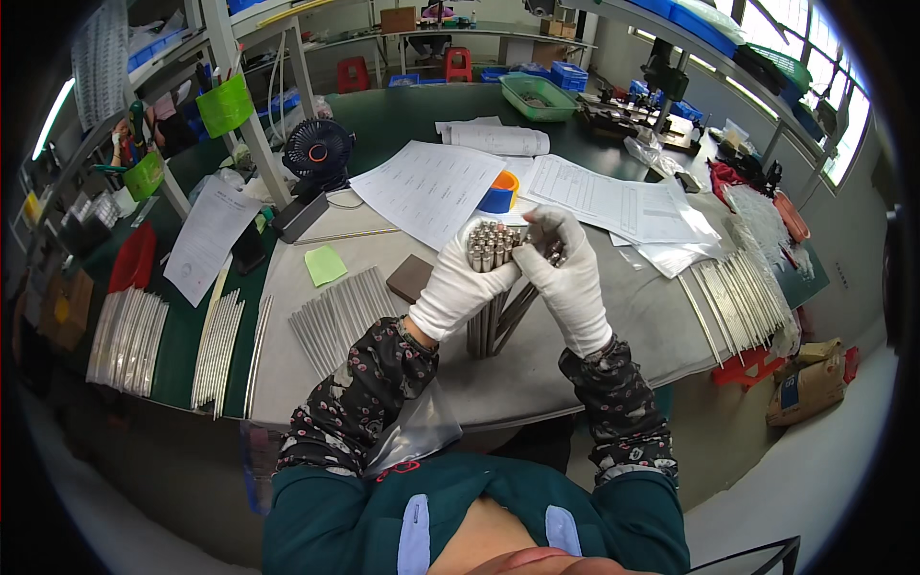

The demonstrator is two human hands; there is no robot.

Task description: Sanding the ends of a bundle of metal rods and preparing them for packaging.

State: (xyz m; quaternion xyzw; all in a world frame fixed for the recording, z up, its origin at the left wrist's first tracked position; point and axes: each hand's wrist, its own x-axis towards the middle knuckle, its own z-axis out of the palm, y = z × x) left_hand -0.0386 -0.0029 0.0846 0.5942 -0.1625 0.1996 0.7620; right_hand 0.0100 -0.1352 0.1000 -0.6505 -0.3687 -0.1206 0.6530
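Observation:
A bundle of thin metal rods [489, 251] stands upright on the grey table mat, its ends bunched at the top. My left hand [458, 286], in a white glove, wraps round the bundle from the left. On the right, my gloved right hand [567, 278] closes on a few rods [517, 321] that lean away from the rest. Its fingers are bent near the rod tops. Left of the bundle lie a small brown block [410, 278] and a row of loose rods [340, 318].
More rods lie in rows at the left [129, 340] and right [738, 302]. Paper sheets [426, 190] and a blue-and-orange tape roll [499, 194] lie beyond my hands. A black fan [318, 151] stands at the back left, a green basket [539, 100] farther back.

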